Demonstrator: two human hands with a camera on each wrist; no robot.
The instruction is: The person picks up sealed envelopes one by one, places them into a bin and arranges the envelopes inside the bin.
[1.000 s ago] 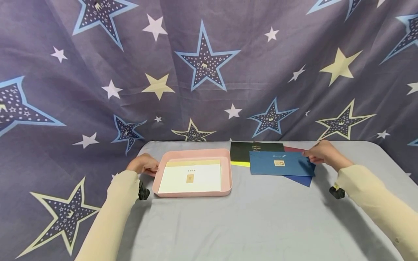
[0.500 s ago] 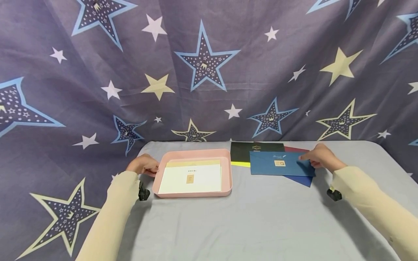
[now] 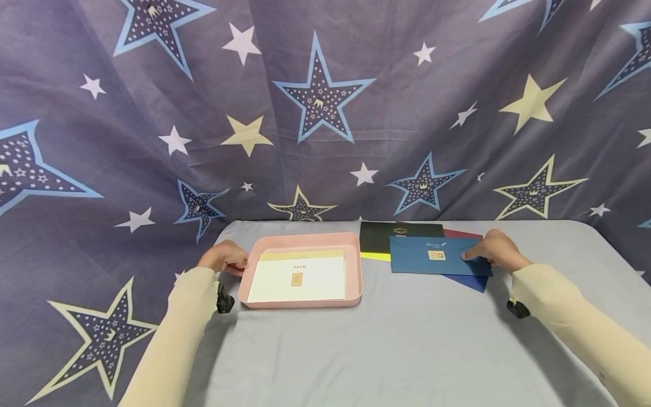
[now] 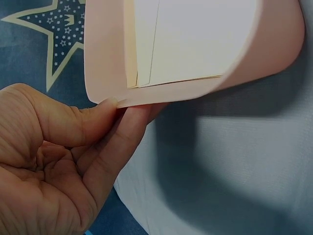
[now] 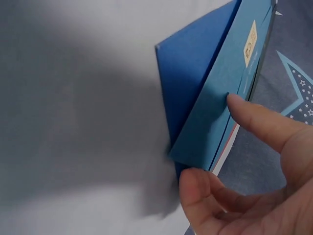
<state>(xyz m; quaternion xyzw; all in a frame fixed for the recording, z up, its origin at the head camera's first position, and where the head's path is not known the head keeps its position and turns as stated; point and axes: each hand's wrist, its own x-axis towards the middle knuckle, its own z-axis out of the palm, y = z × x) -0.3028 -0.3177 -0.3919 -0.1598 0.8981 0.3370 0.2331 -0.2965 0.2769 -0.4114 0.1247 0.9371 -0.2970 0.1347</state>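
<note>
At the left of the head view, my left hand pinches the left rim of a pink tray; in the left wrist view the thumb lies on the rim, the fingers below it. White envelopes lie in the tray above a cream one. My right hand holds the right end of a teal-blue envelope, thumb on its face. In the right wrist view the fingertips are curled at its short edge. A darker blue envelope sticks out beneath it.
Under and behind the teal-blue envelope lie a black envelope, a dark red one and a yellow one. A grey cloth covers the table. Close behind hangs a star-patterned curtain.
My right hand has shifted a little left, its thumb sliding further onto the teal-blue envelope. That envelope stays almost in place. My left hand and the tray have not visibly moved.
</note>
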